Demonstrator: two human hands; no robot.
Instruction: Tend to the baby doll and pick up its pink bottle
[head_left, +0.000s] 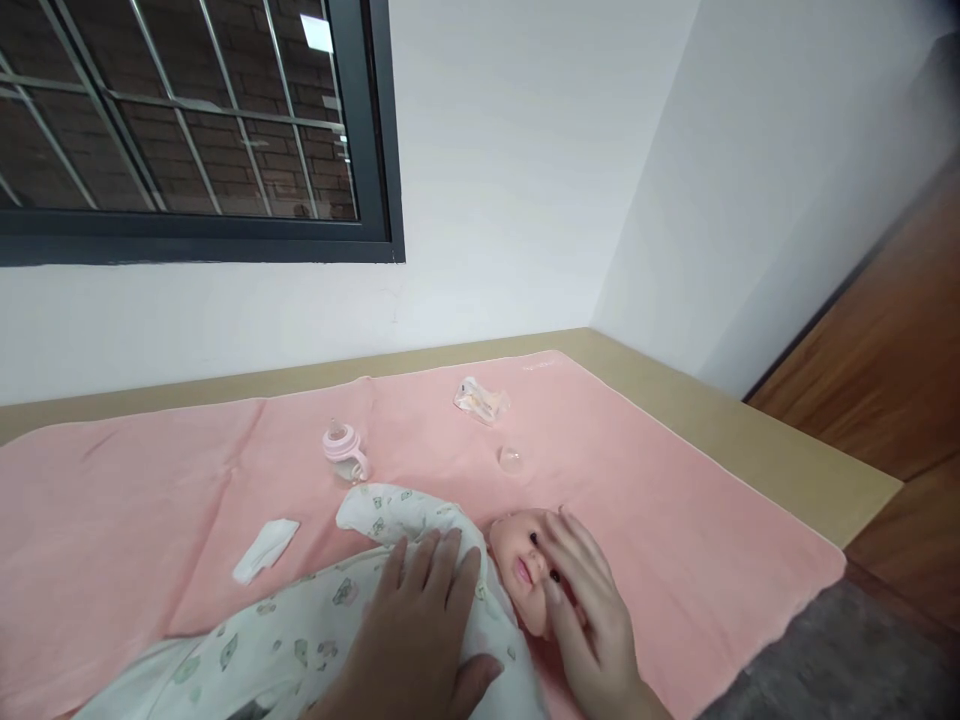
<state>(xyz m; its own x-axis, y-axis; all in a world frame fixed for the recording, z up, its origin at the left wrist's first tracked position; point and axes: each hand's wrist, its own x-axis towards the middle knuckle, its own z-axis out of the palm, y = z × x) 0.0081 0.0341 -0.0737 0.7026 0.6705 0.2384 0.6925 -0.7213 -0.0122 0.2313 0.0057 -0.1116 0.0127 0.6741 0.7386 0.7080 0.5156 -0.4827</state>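
A baby doll (521, 565) lies on a pink blanket (675, 520), wrapped in a white printed cloth (315, 620). My left hand (420, 630) rests flat on the wrapped chest, fingers spread. My right hand (589, 610) lies over the side of the doll's head, fingers apart and touching the face. Neither hand grips anything.
On the blanket beyond the doll lie a pink baby bottle (343, 448), a clear cap (511, 459), a crumpled plastic wrapper (480, 400) and a folded white cloth (266, 548). The tan table edge (787, 450) runs along the right; a wooden door (892, 350) stands beyond.
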